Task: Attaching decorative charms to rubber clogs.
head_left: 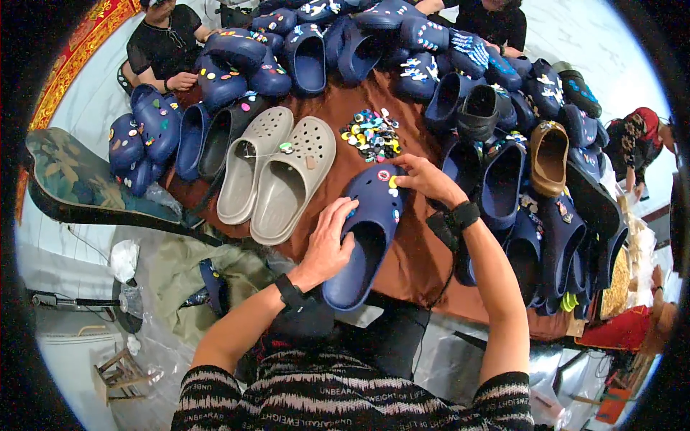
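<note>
A navy foam clog (372,230) with holes in its upper stands tilted before me, its toe pointing away and its opening toward me. My left hand (329,241) grips its left side, fingers closed over the upper beside a small blue charm. At the toe, my right hand (425,181) holds the right edge, its fingertips by a yellow-and-white charm (393,186). A round red-and-white charm (384,175) sits close by. Just beyond the toe lies a pile of small colourful shoe charms (371,135). Two grey clogs (291,183) lie left of my left hand.
A brown cloth (424,266) covers the table. Navy clogs (503,183) are heaped at right and along the back, with a brown clog (549,158) among them. A patterned chair back (86,176) stands left. Other people sit beyond the table; a person (636,144) is far right.
</note>
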Demonstrator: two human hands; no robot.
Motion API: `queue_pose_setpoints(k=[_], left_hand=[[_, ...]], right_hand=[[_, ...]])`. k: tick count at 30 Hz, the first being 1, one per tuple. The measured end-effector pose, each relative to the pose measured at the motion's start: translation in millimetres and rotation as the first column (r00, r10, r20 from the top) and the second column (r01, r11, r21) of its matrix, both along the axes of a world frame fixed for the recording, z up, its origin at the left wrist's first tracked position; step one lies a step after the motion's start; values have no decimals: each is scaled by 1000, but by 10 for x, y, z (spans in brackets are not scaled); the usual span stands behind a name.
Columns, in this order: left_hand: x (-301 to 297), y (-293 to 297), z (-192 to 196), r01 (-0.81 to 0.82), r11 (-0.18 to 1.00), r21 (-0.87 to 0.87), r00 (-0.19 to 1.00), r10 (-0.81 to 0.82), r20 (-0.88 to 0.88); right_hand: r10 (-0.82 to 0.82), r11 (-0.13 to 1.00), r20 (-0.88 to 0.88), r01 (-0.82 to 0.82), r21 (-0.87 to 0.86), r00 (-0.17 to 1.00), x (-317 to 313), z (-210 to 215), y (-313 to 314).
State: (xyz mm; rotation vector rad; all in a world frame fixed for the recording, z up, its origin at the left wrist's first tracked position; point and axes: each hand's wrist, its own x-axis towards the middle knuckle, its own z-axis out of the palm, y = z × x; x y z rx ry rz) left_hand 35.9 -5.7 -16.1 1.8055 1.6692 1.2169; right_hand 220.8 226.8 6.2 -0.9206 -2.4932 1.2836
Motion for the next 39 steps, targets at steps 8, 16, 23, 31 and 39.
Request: queue_pose_setpoints(k=[8, 16, 23, 31, 39], left_hand=[[11, -14, 35, 12, 1000, -6, 1000, -12, 28], [6, 9, -39, -34, 999, 25, 999, 34, 7], [15, 43, -51, 13, 1000, 8, 999, -13, 33], [18, 27, -53, 4, 999, 40, 999, -6, 40], [-36, -19, -125, 12, 1000, 28, 999, -13, 35]], right_hand=[[-33, 995, -63, 27, -94, 997, 76, -40, -21], [-173, 950, -67, 149, -273, 983, 73, 1, -10], [-416, 852, -180, 313, -420, 891, -90, -249, -107], [-525, 806, -260, 374, -459, 811, -160, -387, -211], [-664, 604, -312, 242, -760, 679, -86, -467, -240]])
